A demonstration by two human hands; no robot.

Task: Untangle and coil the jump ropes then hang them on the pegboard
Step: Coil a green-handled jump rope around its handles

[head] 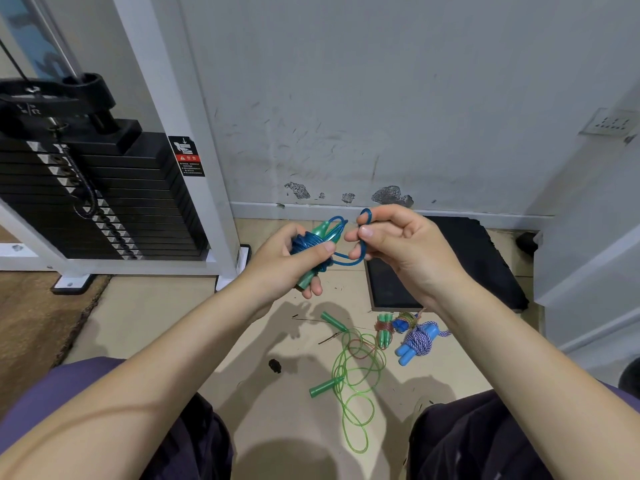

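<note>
Blue rope bundle (311, 251) — green handles slanting up-right.

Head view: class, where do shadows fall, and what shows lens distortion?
Head view: soft shadows of the arms and hands fall on the floor tiles below the left hand and around the loose green rope; the white machine frame leans, showing wide-angle distortion.

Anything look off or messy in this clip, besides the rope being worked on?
Yes. A green rope lies loose and uncoiled on the floor, beside two already wrapped bundles. The wall above the skirting is scuffed, with patches of paint flaked off. No pegboard is in view.
</note>
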